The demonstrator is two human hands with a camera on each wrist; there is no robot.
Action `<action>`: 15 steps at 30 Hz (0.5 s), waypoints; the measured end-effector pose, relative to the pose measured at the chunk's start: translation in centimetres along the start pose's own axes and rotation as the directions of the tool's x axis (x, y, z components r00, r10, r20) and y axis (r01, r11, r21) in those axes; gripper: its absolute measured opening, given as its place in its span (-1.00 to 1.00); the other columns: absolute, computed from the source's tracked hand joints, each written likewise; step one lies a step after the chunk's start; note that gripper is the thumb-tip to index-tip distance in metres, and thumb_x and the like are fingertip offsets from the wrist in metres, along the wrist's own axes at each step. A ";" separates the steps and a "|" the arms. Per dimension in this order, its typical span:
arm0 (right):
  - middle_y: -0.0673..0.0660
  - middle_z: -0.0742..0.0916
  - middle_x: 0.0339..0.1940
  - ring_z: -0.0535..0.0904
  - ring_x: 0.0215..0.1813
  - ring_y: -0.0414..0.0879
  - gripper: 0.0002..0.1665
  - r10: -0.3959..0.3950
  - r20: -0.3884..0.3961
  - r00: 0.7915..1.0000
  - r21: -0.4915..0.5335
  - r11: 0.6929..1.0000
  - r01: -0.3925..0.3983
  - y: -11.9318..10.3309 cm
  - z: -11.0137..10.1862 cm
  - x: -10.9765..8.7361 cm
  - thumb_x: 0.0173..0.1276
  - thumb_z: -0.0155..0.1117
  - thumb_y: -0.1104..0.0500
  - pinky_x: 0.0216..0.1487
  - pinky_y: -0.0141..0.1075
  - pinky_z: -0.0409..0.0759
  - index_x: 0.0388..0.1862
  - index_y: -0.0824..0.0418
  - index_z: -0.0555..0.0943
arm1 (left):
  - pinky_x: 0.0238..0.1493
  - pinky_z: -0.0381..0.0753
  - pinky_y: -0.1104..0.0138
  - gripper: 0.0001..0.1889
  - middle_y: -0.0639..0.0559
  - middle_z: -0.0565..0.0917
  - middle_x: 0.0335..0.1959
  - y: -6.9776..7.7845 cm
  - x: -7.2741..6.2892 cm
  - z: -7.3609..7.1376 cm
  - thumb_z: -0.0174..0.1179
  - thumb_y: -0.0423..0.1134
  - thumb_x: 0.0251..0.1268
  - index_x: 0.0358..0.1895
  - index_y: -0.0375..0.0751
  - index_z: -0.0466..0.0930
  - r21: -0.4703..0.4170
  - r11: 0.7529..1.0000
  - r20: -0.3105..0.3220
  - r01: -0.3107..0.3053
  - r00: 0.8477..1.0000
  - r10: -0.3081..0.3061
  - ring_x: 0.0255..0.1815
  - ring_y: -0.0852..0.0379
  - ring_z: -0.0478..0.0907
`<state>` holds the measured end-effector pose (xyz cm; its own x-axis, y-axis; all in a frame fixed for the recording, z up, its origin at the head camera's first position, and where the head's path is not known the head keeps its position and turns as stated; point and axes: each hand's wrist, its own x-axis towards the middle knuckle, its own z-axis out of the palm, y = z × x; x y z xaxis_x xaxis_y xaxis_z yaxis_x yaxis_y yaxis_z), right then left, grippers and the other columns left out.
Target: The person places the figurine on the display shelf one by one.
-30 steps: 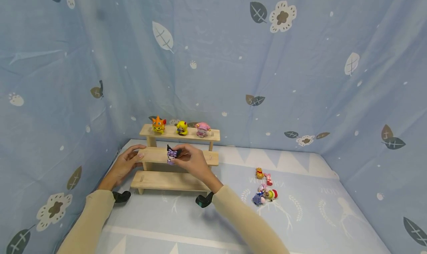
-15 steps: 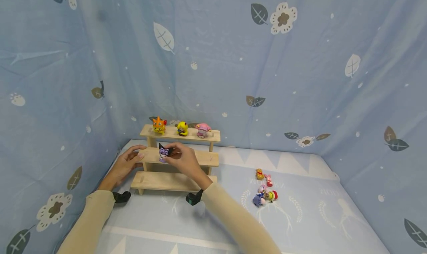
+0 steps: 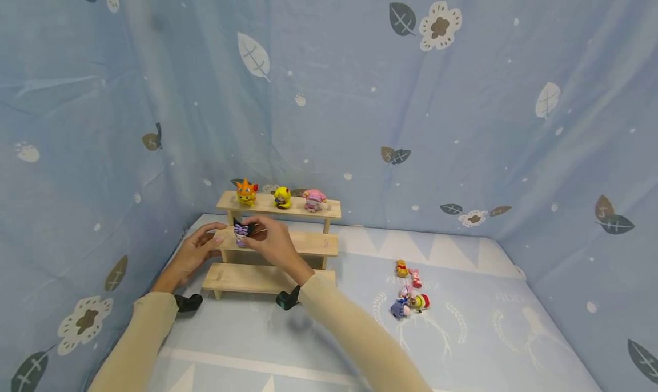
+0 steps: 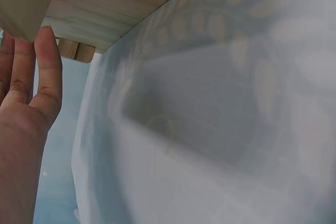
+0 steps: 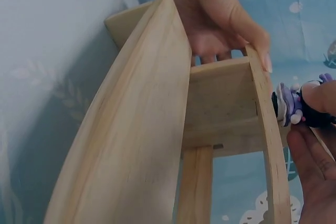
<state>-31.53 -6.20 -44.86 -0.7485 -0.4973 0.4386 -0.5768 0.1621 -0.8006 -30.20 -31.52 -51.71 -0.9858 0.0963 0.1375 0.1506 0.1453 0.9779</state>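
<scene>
A figurine (image 3: 240,232) with black pointed ears and a purple striped bow is pinched between the thumb and fingers of my right hand (image 3: 275,244), at the left part of the middle tier. In the right wrist view the figurine's base (image 5: 276,103) sits at or very near that board; I cannot tell whether it bears weight. My left hand (image 3: 192,256) holds the left end of the three-tier wooden display shelf (image 3: 311,243), thumb above the middle board and fingers below. Across the top tier stand an orange-and-yellow figurine (image 3: 247,194), a yellow-haired figurine (image 3: 282,198) and a pink figurine (image 3: 313,200).
Several small figurines lie grouped on the cloth to the right, among them a yellow bear (image 3: 401,268), a pink one (image 3: 415,278) and a blue-grey one (image 3: 399,310). A patterned blue curtain (image 3: 349,95) hangs behind and at both sides.
My right hand has moved left along the middle tier with the black-and-purple figurine, bringing it close to my left hand. My left hand stays at the shelf's end.
</scene>
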 end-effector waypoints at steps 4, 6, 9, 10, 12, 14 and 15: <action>0.01 0.77 -0.12 0.68 -0.21 -0.39 -0.60 -0.002 -0.007 1.000 -0.040 0.999 0.002 0.0 0.5 0.3 0.35 0.50 0.25 -0.14 -0.48 0.68 0.15 0.10 0.65 | 0.11 0.66 -0.01 -0.45 -0.03 0.56 0.12 0.1 0.0 0.1 0.17 -0.01 0.57 0.49 -0.08 0.34 -0.009 1.000 0.013 -0.008 1.000 0.008 0.04 0.14 0.62; 0.03 0.77 -0.10 0.68 -0.20 -0.38 -0.60 -0.011 -0.012 1.000 -0.053 0.999 0.010 0.0 0.7 0.4 0.36 0.48 0.26 -0.14 -0.49 0.67 0.15 0.09 0.65 | 0.12 0.65 -0.03 -0.44 -0.02 0.56 0.11 0.1 0.0 0.1 0.17 -0.01 0.57 0.49 -0.09 0.33 -0.012 1.000 0.014 -0.009 1.000 0.010 0.04 0.14 0.62; 0.03 0.75 -0.07 0.68 -0.19 -0.36 -0.61 -0.030 -0.017 0.999 -0.065 0.997 0.029 0.0 0.9 0.6 0.38 0.47 0.26 -0.13 -0.49 0.66 0.16 0.09 0.64 | 0.13 0.63 -0.06 -0.44 0.00 0.57 0.11 0.0 0.1 0.1 0.18 0.00 0.56 0.49 -0.07 0.33 -0.012 1.000 0.007 -0.005 1.000 0.005 0.05 0.14 0.61; 0.02 0.75 -0.07 0.68 -0.19 -0.36 -0.61 -0.036 -0.020 0.999 -0.067 0.997 0.035 0.1 1.0 0.6 0.38 0.47 0.26 -0.13 -0.50 0.66 0.15 0.09 0.64 | 0.13 0.63 -0.06 -0.43 0.00 0.56 0.11 0.0 0.1 0.1 0.18 0.01 0.56 0.49 -0.07 0.33 -0.011 1.000 0.006 -0.002 1.000 0.002 0.05 0.14 0.61; 0.01 0.75 -0.06 0.68 -0.17 -0.36 -0.61 -0.040 -0.023 0.999 -0.063 0.997 0.039 0.1 1.1 0.7 0.38 0.47 0.26 -0.12 -0.50 0.66 0.15 0.09 0.64 | 0.13 0.63 -0.05 -0.43 0.00 0.57 0.12 -0.1 0.1 0.0 0.19 0.01 0.55 0.50 -0.07 0.33 -0.010 1.000 0.005 0.002 1.000 -0.002 0.05 0.15 0.62; 0.00 0.74 -0.04 0.68 -0.15 -0.35 -0.61 -0.038 -0.027 0.999 -0.058 0.998 0.037 0.1 1.1 0.7 0.37 0.47 0.26 -0.10 -0.50 0.66 0.14 0.09 0.64 | 0.12 0.64 -0.03 -0.43 0.00 0.57 0.12 -0.1 0.1 0.0 0.19 0.01 0.55 0.50 -0.08 0.33 -0.011 1.000 0.005 0.003 1.000 -0.003 0.05 0.14 0.62; -0.01 0.74 -0.03 0.68 -0.14 -0.34 -0.61 -0.037 -0.029 0.999 -0.055 0.998 0.035 0.1 1.2 0.6 0.37 0.47 0.26 -0.09 -0.50 0.65 0.15 0.08 0.64 | 0.11 0.65 -0.02 -0.43 0.00 0.57 0.12 -0.1 0.1 0.0 0.19 0.01 0.55 0.49 -0.08 0.34 -0.011 1.000 0.003 0.004 1.000 -0.004 0.05 0.14 0.62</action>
<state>-31.69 -7.48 -45.14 -0.7360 -0.4780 0.4793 -0.6198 0.1911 -0.7611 -30.29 -31.53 -51.77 -0.9861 0.0991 0.1334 0.1461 0.1346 0.9801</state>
